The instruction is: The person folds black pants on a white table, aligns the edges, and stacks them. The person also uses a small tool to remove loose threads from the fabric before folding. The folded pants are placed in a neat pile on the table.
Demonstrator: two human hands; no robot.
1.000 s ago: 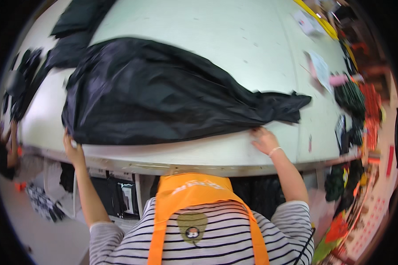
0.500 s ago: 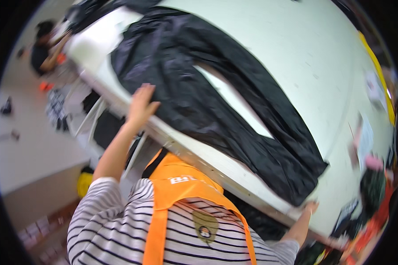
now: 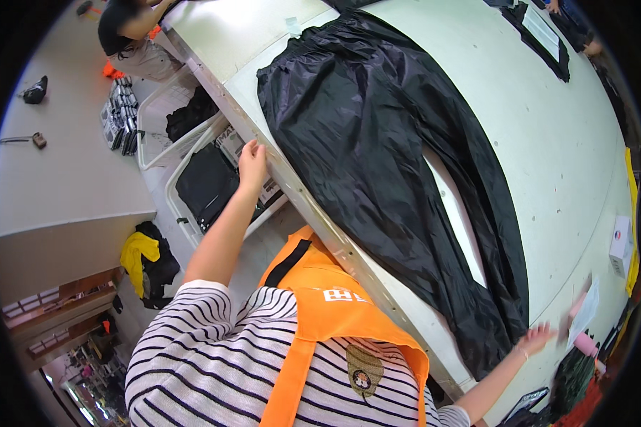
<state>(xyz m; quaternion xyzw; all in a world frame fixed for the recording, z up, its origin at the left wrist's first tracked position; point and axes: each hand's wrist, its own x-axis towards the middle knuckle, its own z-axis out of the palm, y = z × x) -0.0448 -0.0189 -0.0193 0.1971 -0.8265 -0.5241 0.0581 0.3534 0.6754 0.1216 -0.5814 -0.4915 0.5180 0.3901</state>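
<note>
A pair of black trousers (image 3: 349,128) lies spread flat on the white table (image 3: 548,164), its gathered waistband at the far end and the leg ends toward the near right. My left hand (image 3: 252,165) hangs at the table's edge, beside the trousers and apart from them. Its fingers are loosely bent and a little apart, with nothing seen in them. Over the table next to the leg ends is my right hand (image 3: 535,339), fingers spread and holding nothing.
Below the table's left edge stand white bins (image 3: 185,192) with black folded goods. Another person (image 3: 132,32) works at the far left. On the right lie a small white box (image 3: 621,245), papers (image 3: 584,313) and a pink roll (image 3: 586,344). A yellow and black garment (image 3: 146,256) rests on the floor.
My view has turned, so the trousers appear farther right. My left hand has come away from the trousers' side to the table edge. My right hand has left the leg ends, fingers now spread.
</note>
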